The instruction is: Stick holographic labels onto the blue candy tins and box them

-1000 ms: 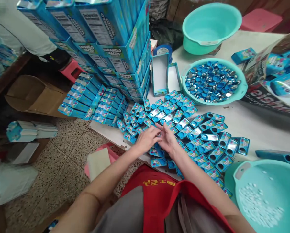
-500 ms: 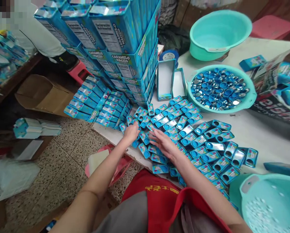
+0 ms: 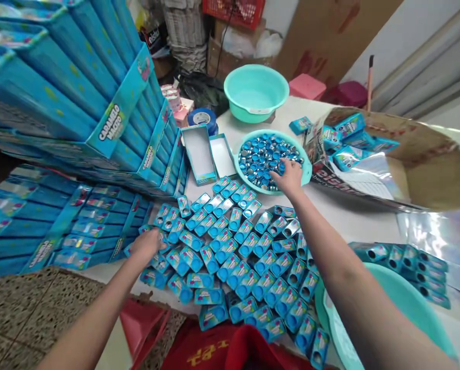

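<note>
The right hand (image 3: pixel 289 177), spread loosely at the caps (image 3: pixel 259 154), should pinch just one cleanly, while the left hand (image 3: pixel 147 245), grip hidden, best rests lightly among the boxes (image 3: pixel 220 239).

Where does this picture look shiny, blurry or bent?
In the head view: a pale sheen on the silvery sheet at right, highlights on the caps, a slightly soft left hand, and stacked boxes stretched toward the upper left, likely lens distortion.
</note>
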Available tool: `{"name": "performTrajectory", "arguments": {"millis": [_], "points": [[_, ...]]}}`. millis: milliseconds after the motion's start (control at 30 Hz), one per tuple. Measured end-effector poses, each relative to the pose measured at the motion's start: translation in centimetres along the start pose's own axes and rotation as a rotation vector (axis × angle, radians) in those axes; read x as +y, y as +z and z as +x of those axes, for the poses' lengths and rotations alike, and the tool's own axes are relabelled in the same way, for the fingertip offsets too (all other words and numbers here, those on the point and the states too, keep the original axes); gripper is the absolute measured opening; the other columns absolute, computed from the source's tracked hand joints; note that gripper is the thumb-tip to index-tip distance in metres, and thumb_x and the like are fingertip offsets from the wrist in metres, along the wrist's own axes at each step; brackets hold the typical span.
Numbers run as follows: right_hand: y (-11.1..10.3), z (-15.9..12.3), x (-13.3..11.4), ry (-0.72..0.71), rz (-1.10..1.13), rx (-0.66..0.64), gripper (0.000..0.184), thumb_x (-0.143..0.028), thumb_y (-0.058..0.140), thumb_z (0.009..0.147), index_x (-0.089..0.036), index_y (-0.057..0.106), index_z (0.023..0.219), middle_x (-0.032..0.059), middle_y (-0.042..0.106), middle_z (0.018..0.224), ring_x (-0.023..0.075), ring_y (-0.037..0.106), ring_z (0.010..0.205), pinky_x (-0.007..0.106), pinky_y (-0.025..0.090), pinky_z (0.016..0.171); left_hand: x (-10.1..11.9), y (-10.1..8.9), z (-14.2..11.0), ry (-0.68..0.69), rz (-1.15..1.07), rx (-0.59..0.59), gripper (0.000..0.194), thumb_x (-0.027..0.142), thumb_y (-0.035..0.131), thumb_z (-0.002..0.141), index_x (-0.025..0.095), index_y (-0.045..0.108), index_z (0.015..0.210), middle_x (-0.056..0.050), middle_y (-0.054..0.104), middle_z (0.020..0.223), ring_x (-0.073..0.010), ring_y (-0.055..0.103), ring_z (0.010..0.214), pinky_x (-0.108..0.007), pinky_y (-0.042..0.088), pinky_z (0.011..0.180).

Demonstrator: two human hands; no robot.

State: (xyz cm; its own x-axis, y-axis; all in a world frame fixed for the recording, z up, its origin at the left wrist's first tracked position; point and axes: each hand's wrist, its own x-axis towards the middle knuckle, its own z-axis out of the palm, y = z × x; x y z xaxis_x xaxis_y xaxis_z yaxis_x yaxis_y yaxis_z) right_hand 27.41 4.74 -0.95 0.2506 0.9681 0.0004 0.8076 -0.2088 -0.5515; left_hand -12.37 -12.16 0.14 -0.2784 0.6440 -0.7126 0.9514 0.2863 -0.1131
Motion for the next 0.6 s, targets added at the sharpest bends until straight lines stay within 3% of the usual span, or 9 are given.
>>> {"name": "performTrajectory", "arguments": {"millis": [133,233,333,433,533,600], "points": [[3.3,3.2,1.1,0.056,-0.350,-0.065,0.069,-0.064,0.060,0.074,-0.021,0.047,0.126,0.0190,0.040,0.132,0.0383,0.039,0.118,0.055,0.034,0.091,-0.4,0.4,0.5,-0.047,-0.026,-0.020,0.023,0.029,0.058,0.078,0.016,0.059,0.097,-0.012,0.069,0.089,-0.0281,0.066,0.091,-0.030,0.040,0.064],[4.6,3.0,1.1,-0.030,-0.372,-0.043,0.053,-0.055,0.053,0.084,-0.016,0.048,0.118,0.0200,0.044,0.125,0.0336,0.043,0.112,0.047,0.036,0.086,-0.6,0.6,0.7,-0.052,-0.045,-0.022,0.020,0.031,0.058,0.078,0.018,0.058,0.094,-0.010,0.069,0.081,-0.0274,0.066,0.086,-0.029,0.037,0.060],[4.0,3.1,1.3,-0.015,-0.223,-0.081,0.031,-0.038,0.054,0.087,-0.016,0.052,0.109,0.0172,0.049,0.118,0.0271,0.048,0.101,0.040,0.037,0.080,-0.6,0.6,0.6,-0.049,-0.077,-0.018,0.019,0.031,0.059,0.078,0.019,0.057,0.093,-0.008,0.069,0.077,-0.0263,0.067,0.082,-0.029,0.036,0.059],[2.3,3.7,1.8,0.095,0.062,-0.018,0.016,-0.030,0.059,0.083,-0.018,0.053,0.093,0.0128,0.054,0.103,0.0234,0.048,0.093,0.037,0.035,0.078,-0.2,0.5,0.0,-0.045,-0.115,-0.008,0.021,0.027,0.060,0.076,0.019,0.058,0.096,-0.006,0.068,0.072,-0.0251,0.067,0.078,-0.028,0.038,0.061],[0.5,4.4,1.7,0.209,0.366,0.055,0.014,-0.036,0.049,0.088,-0.023,0.046,0.082,0.0076,0.052,0.085,0.0216,0.046,0.082,0.036,0.035,0.068,0.1,0.5,-0.3,-0.034,-0.124,0.023,0.023,0.025,0.064,0.073,0.019,0.060,0.095,-0.007,0.070,0.076,-0.0254,0.067,0.084,-0.028,0.040,0.065],[-0.6,4.3,1.0,0.210,0.512,-0.044,0.023,-0.047,0.039,0.091,-0.028,0.040,0.078,0.0013,0.044,0.069,0.0191,0.041,0.065,0.033,0.032,0.056,-0.1,0.6,-0.3,-0.033,-0.137,0.041,0.025,0.025,0.068,0.071,0.019,0.061,0.094,-0.007,0.071,0.084,-0.0253,0.066,0.090,-0.027,0.041,0.067]]}}
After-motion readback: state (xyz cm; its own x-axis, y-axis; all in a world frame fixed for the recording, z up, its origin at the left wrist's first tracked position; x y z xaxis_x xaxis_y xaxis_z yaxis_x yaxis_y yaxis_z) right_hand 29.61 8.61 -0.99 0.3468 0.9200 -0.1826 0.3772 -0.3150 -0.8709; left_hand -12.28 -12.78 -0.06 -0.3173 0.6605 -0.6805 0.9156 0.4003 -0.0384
